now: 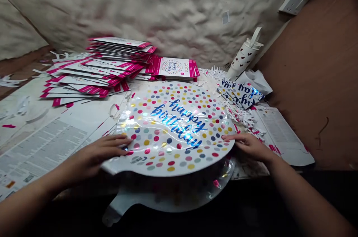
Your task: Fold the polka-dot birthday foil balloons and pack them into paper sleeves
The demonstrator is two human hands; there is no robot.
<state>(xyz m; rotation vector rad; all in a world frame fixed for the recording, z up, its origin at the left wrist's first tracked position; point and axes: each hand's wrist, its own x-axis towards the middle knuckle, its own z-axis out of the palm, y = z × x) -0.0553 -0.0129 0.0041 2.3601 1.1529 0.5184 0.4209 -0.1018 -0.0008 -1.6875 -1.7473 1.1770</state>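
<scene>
A flat, uninflated foil balloon (173, 125) with coloured dots and blue "happy birthday" lettering lies in front of me. My left hand (109, 149) grips its left edge near the tail, fingers on top and the thumb hidden. On the opposite side, my right hand (248, 145) pinches the balloon's right edge between thumb and fingers. Beneath it shows a second flat foil balloon (167, 196), whose tail hangs over the table's front edge toward the lower left.
Stacks of pink-and-white balloon packets (97, 69) stand at the back left, beside a smaller packet stack (179, 69). At the right are a folded balloon (243, 93), a white tumbler with hearts (244, 56) and paper shreds (248, 116). Printed sheets (47, 147) cover the table's left.
</scene>
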